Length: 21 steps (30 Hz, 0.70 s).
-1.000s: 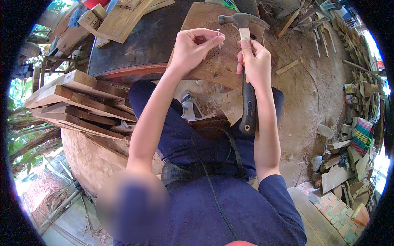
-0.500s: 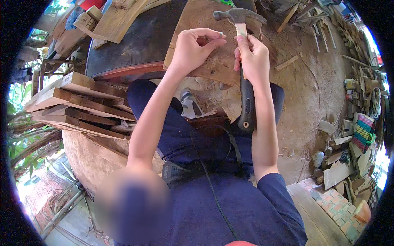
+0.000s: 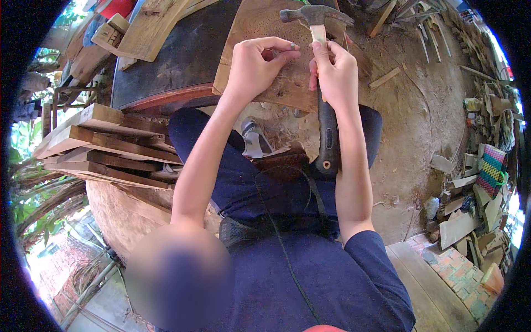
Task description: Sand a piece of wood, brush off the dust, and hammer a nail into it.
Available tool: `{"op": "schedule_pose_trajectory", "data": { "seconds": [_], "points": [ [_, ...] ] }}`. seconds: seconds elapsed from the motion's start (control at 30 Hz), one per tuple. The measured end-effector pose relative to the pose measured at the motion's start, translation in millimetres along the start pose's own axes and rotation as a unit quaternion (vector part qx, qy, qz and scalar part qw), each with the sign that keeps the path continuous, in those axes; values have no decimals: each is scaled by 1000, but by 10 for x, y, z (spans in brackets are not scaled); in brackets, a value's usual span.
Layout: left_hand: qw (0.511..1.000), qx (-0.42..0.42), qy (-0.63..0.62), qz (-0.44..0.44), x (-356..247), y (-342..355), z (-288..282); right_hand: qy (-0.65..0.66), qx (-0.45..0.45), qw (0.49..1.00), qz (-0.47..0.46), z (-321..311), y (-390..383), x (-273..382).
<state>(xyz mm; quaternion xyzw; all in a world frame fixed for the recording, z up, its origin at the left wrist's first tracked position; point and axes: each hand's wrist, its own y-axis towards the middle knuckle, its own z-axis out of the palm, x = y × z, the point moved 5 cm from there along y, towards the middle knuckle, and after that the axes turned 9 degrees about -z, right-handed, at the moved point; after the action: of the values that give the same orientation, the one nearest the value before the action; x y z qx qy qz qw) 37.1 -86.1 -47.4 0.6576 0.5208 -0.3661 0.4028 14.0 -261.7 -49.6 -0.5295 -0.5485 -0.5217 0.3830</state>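
My right hand [image 3: 338, 74] is closed round the upper part of a claw hammer [image 3: 328, 130], just below its head. The hammer stands head up, its dark grip hanging down along my forearm. To the left, my left hand [image 3: 253, 69] is in a pinch, thumb and forefinger together. A tiny greyish-green spot shows at its fingertips, too small to name. Below both hands lies a brown wooden board [image 3: 293, 91] with many small holes or marks in its surface.
A dark table top [image 3: 166, 74] with a reddish edge lies left of the board, with loose planks [image 3: 152, 33] on it. Stacked thick timber [image 3: 102, 138] stands at my left. Wood scraps [image 3: 459, 229] and a checkered woven bag [image 3: 492, 169] line the right side.
The view has shifted slightly, so hands, hammer and board appear a little further left and up. Both hands keep their grips, and the hammer stays head up.
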Motion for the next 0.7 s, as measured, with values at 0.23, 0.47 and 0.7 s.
{"op": "schedule_pose_trajectory", "data": {
  "seconds": [0.23,0.47,0.7],
  "points": [
    [1000,-1,21,-12,-27,-9,-9,-9,4,1000,-2,2,1,12],
    [997,-40,-61,17,34,3,-11,-16,4,1000,0,3,-15,59],
    [998,-56,-23,30,47,-6,-20,-1,4,1000,-7,-4,-9,11]
  ]
}}
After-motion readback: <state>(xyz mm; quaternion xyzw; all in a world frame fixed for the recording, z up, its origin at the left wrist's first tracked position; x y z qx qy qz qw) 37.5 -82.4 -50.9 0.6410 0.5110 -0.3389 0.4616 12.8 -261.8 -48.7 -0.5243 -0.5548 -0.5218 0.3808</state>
